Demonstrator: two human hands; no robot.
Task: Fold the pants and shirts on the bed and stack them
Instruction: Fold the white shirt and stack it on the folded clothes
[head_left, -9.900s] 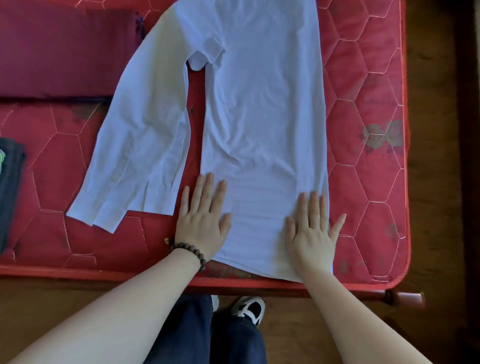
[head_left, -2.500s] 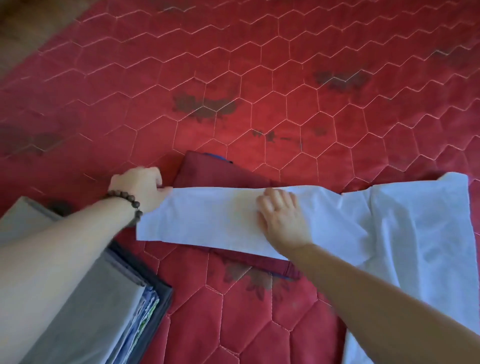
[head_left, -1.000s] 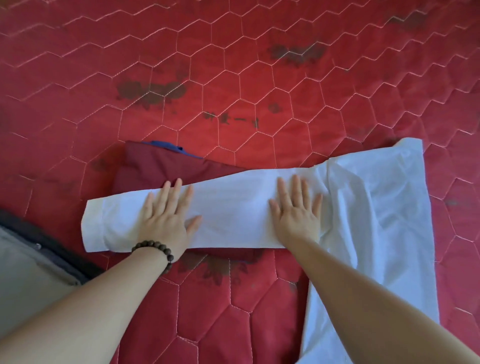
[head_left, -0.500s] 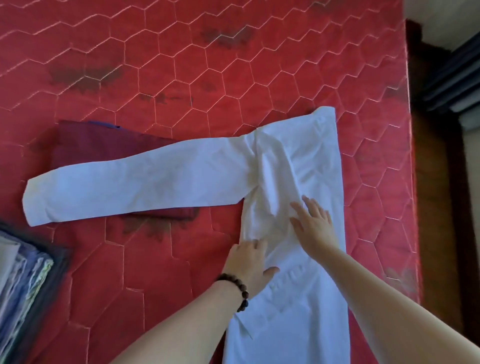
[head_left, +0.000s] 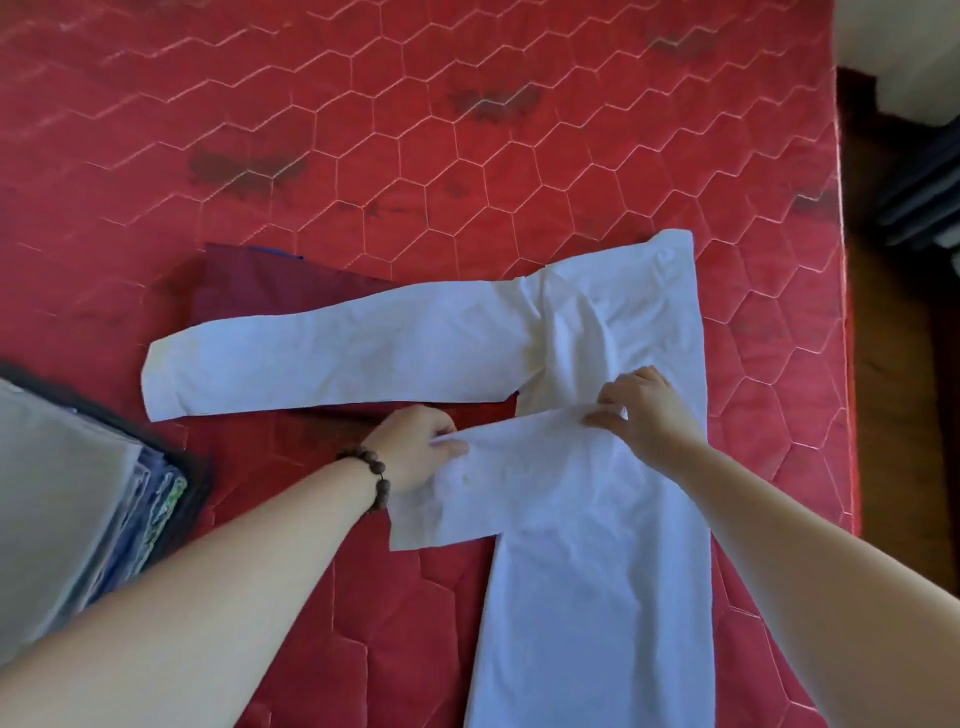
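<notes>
A white long-sleeved shirt (head_left: 597, 545) lies lengthwise on the red quilted mattress (head_left: 415, 156). One sleeve (head_left: 332, 358) stretches flat to the left, across a folded maroon garment (head_left: 260, 291). The other sleeve lies over the shirt's body, its cuffed end with a button pointing left. My left hand (head_left: 415, 452), with a bead bracelet at the wrist, pinches that sleeve's upper edge near the cuff. My right hand (head_left: 639, 410) pinches the same sleeve higher up, over the shirt's chest.
A stack of folded clothes (head_left: 78, 509), grey on top with blue and patterned layers under it, sits at the left edge. The mattress's right edge (head_left: 844, 364) drops to a dark wooden floor. Dark furniture stands at the far right.
Both hands lay flat on the shirt's body half a second ago. Now they pinch the second sleeve and have drawn it out to the left. The left sleeve stays flat.
</notes>
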